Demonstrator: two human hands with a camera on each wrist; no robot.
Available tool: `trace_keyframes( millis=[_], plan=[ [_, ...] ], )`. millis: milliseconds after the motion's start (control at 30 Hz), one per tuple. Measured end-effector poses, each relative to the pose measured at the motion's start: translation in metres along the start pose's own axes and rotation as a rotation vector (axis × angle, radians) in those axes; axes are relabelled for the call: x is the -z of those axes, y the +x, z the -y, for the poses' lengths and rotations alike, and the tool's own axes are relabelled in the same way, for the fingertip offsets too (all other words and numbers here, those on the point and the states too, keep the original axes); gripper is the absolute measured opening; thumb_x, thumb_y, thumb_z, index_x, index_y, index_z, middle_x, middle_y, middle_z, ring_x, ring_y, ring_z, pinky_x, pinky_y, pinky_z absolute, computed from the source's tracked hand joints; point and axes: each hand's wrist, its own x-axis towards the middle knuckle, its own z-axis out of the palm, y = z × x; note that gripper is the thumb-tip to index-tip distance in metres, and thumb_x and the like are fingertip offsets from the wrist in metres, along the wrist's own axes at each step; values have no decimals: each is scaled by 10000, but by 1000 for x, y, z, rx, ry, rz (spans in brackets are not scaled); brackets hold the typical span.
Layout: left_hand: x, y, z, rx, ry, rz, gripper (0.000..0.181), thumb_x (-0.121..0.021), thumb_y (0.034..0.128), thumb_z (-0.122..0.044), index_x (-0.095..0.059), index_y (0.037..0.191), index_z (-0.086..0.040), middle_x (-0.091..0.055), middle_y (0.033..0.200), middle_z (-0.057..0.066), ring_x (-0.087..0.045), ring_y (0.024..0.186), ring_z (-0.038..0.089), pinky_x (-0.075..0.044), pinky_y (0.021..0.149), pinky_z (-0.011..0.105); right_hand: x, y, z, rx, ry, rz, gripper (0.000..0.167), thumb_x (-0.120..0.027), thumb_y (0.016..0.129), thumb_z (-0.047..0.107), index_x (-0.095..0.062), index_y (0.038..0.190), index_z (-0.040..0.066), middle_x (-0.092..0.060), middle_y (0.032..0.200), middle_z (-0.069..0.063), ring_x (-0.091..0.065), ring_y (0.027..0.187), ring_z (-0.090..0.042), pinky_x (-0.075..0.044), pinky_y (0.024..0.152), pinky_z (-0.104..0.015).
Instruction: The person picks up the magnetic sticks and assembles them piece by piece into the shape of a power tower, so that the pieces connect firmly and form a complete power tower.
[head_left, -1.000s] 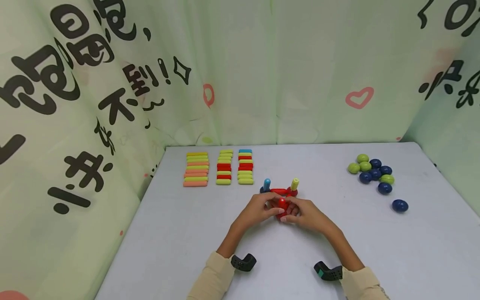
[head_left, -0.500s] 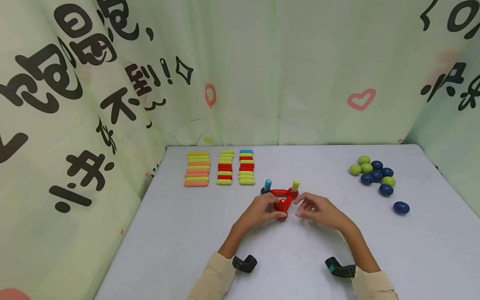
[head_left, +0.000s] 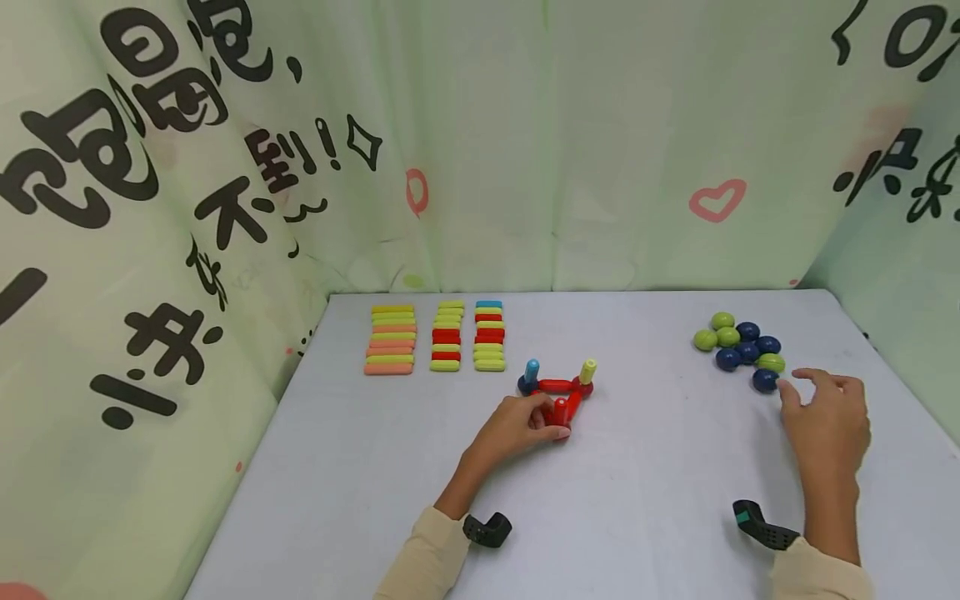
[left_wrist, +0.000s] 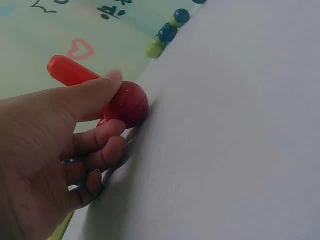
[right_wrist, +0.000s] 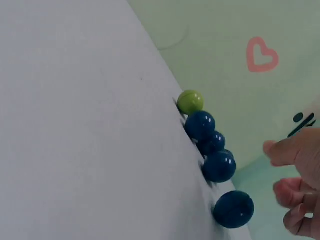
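Note:
My left hand [head_left: 517, 423] pinches the near corner of a stick-and-ball frame [head_left: 557, 386] that rests on the table. In the left wrist view, the thumb and fingers are at a red ball [left_wrist: 134, 105] and the red stick [left_wrist: 72, 71] rising from it. The frame's other corners carry an upright blue stick [head_left: 532, 371] and an upright yellow-green stick [head_left: 588, 372]. Over on the right, my right hand [head_left: 828, 421] reaches beside the loose balls, thumb and fingers apart with nothing between them. A dark blue ball [right_wrist: 233, 209] is nearest it in the right wrist view.
Three columns of short sticks, one yellow and orange [head_left: 390, 340], two with red [head_left: 446, 337] [head_left: 490, 337], lie at the back left. Green balls [head_left: 727, 337] and dark blue balls [head_left: 746, 352] cluster at the back right. A pale curtain [head_left: 622, 167] hangs behind the white table [head_left: 637, 517].
My right hand has let go of the frame and moved right to the balls, covering the lone dark blue ball in the head view. The left hand still holds the near corner.

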Motion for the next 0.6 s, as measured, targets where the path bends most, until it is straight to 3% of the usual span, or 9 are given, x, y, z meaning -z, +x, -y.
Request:
trace_keyframes(
  millis=[67,167,300,467,567,600],
  plan=[
    [0,0,1,11,-13,7,343,-755,847,-387,-645,1080,-160,-547,721,-69,-491,679,35,-408,555,149,3,3,-10,-34,-58,59,502,-525,999,244,-447,1388,-64,-322,1385,-407,-369,1224,-582,-366,928,-669],
    [0,0,2,11,-25,20,343,-746,856,-384,-634,1091,-161,-557,741,-68,-498,689,33,-424,567,147,4,4,-22,-30,-124,160,534,-558,981,268,-437,1355,-94,-340,1310,-445,-382,1160,-608,-400,871,-679],
    [0,1,2,3,-23,33,339,-737,862,-393,-624,1090,-169,-558,748,-68,-500,693,31,-433,574,146,1,4,-30,-22,-111,212,532,-605,943,245,-448,1296,-120,-408,1221,-443,-406,1090,-598,-420,825,-661],
    [-2,1,2,20,-21,44,371,-744,848,-420,-611,1098,-181,-552,748,-67,-501,697,35,-433,571,149,4,1,-20,-32,-24,130,524,-596,947,239,-469,1295,-132,-461,1221,-420,-411,1096,-567,-392,855,-658],
    [-3,2,3,36,-22,40,396,-748,840,-432,-606,1116,-185,-552,757,-70,-502,708,37,-434,572,151,4,-1,-4,37,68,16,501,-583,965,252,-501,1317,-95,-508,1232,-375,-490,1050,-490,-467,764,-449],
    [-4,2,3,35,-23,37,400,-748,840,-434,-605,1120,-187,-553,760,-72,-503,711,37,-436,575,151,4,-1,3,71,108,-9,496,-584,969,264,-511,1328,-71,-523,1244,-353,-538,1001,-396,-477,730,-347]
  ],
)
